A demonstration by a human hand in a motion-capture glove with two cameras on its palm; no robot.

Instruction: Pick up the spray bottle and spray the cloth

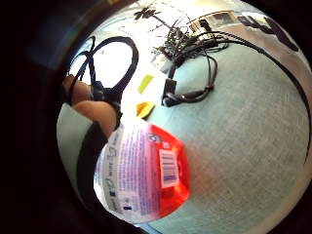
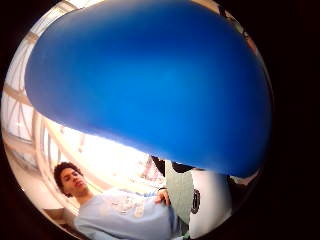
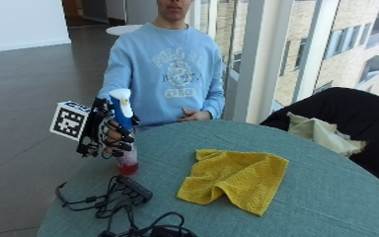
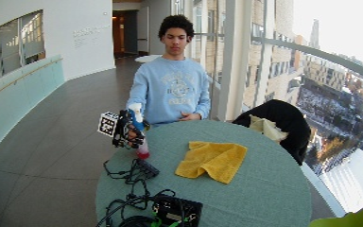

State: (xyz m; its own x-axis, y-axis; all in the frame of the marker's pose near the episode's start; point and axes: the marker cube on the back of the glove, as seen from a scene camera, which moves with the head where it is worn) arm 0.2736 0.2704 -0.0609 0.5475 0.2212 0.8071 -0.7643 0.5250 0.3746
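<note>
In the outside view a spray bottle with a blue and white head and red liquid at its base is held upright just above the table's left side. My gloved right hand grips its neck, fingers curled round it. A crumpled yellow cloth lies on the table to the right of the bottle. In the wide view the bottle and cloth sit the same way. The little finger side palm view shows the bottle's labelled body and red base; the blue spray head fills the thumb side view.
The round table has a teal cloth cover. A tangle of black cables and a power strip lies near its front left edge. A chair with a dark coat and pale cloth stands at the right. The person's bare hand rests at the far edge.
</note>
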